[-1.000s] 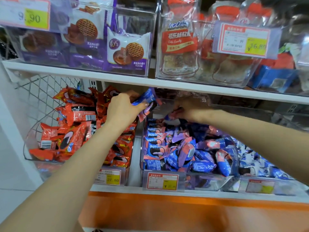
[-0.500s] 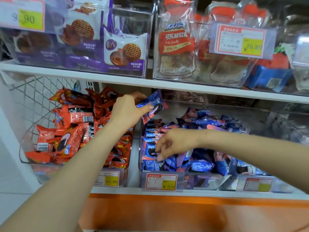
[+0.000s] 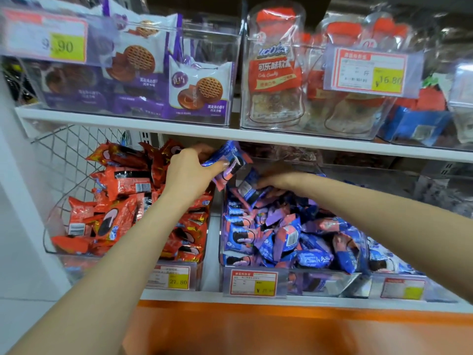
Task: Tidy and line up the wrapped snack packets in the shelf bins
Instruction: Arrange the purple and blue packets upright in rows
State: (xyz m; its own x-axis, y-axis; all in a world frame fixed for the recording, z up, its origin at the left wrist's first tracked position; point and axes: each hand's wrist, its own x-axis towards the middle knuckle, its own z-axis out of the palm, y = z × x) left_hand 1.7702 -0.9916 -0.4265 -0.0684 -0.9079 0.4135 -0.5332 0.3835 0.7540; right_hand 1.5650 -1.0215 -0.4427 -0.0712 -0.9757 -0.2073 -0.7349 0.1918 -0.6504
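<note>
My left hand (image 3: 188, 172) grips a small stack of blue-and-pink snack packets (image 3: 229, 160) above the gap between two clear bins on the lower shelf. My right hand (image 3: 275, 181) is at the back of the middle bin (image 3: 320, 283), its fingers holding a blue packet (image 3: 249, 187) that stands on edge. That bin is heaped with blue, pink and purple packets (image 3: 281, 234), a few standing in a row along its left side. The left bin (image 3: 61, 252) holds a loose pile of orange-red packets (image 3: 115, 208).
The upper shelf (image 3: 230, 135) hangs low over both hands, carrying clear bins of purple waffle-biscuit packs (image 3: 197, 90) and cola candy bags (image 3: 275, 80). Price tags (image 3: 252, 283) hang on the bin fronts. A third bin (image 3: 399, 288) with blue-white packets stands at the right.
My right hand has gone from the front of the blue pile to the back of the bin with a blue packet. My left hand stays up, still holding its packets.
</note>
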